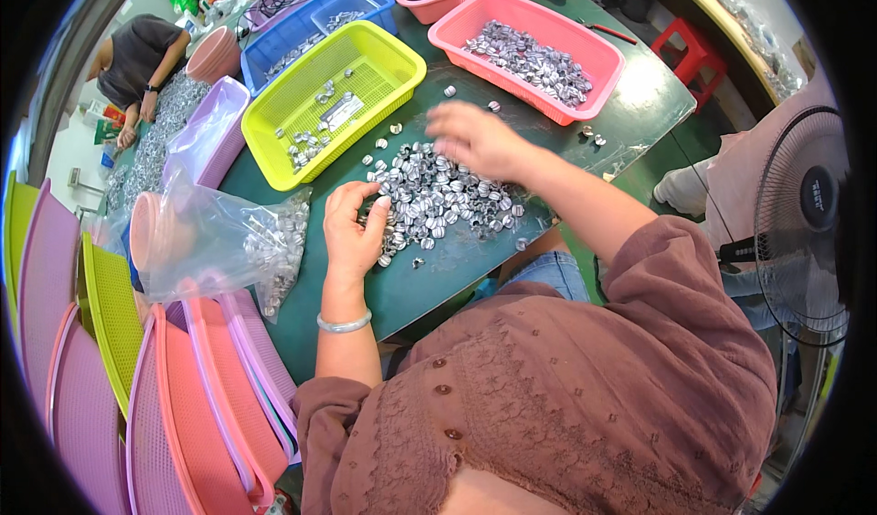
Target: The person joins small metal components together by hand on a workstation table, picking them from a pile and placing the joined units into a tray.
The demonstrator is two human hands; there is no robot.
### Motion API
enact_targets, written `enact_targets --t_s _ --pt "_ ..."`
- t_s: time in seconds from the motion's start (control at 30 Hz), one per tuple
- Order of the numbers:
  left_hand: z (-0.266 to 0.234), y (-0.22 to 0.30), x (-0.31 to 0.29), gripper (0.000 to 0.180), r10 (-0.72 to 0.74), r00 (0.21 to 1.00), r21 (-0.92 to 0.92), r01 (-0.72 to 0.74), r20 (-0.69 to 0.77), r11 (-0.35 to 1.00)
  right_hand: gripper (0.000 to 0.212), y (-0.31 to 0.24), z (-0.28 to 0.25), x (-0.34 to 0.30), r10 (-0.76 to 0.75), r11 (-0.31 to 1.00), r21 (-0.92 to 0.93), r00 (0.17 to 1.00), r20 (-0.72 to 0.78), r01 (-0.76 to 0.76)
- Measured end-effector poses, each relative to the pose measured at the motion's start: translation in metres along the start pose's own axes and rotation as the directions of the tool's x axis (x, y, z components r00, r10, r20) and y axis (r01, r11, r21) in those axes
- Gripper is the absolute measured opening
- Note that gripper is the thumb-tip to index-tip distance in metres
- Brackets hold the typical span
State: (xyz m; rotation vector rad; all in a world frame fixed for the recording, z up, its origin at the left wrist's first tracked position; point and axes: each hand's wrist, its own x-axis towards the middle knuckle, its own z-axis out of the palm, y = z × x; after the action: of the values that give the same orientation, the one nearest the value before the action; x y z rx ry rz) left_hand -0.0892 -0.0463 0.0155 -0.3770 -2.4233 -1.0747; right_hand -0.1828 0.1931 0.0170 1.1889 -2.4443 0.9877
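Note:
A heap of small, shiny silver-grey ribbed pieces (457, 200) lies on the green table, with a few loose ones around it. At the heap's left edge rests my left hand (352, 232), a bracelet on its wrist. Its thumb and forefinger are apart beside the pieces, and I see nothing held between them. My right hand (480, 141) is over the heap's far right side, its fingers smeared by motion. Whether it holds a piece cannot be made out. Beyond the heap stand a yellow-green basket (260, 154) with a few pieces and a pink basket (438, 33) holding many.
A clear plastic bag (215, 241) of similar pieces lies left of my left hand. Stacked coloured baskets (196, 387) stand at the lower left. A blue basket (251, 58) is farther back. A fan (804, 214) is at right; another person (137, 58) works at far left.

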Motion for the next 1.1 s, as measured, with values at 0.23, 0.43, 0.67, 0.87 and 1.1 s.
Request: enact_targets --t_s 0.23,0.43,0.67,0.87,1.1 --pt "0.001 0.01 -0.001 0.018 0.047 0.997 0.063 -0.044 -0.057 0.997 0.039 0.059 0.009 0.013 0.178 0.971 -0.15 0.982 -0.062 -0.185" --pt "0.023 0.081 0.007 0.022 0.359 0.918 -0.02 -0.361 0.169 0.932 0.011 0.058 0.002 0.002 0.047 0.984 -0.163 0.991 -0.121 -0.067" --pt "0.005 0.062 -0.028 0.019 0.13 0.978 0.118 -0.15 0.164 0.982 0.016 0.051 -0.002 -0.032 0.012 0.984 -0.176 0.994 -0.109 -0.032" --pt "-0.014 0.056 -0.059 0.019 0.081 0.987 0.207 -0.109 0.137 0.972 0.014 0.037 -0.004 -0.046 0.025 0.994 -0.107 0.995 -0.096 -0.035" --pt "-0.022 0.041 -0.089 0.02 0.05 0.998 0.244 -0.057 0.033 0.968 0.018 0.026 -0.002 -0.063 -0.042 0.998 -0.055 0.988 -0.145 0.035"
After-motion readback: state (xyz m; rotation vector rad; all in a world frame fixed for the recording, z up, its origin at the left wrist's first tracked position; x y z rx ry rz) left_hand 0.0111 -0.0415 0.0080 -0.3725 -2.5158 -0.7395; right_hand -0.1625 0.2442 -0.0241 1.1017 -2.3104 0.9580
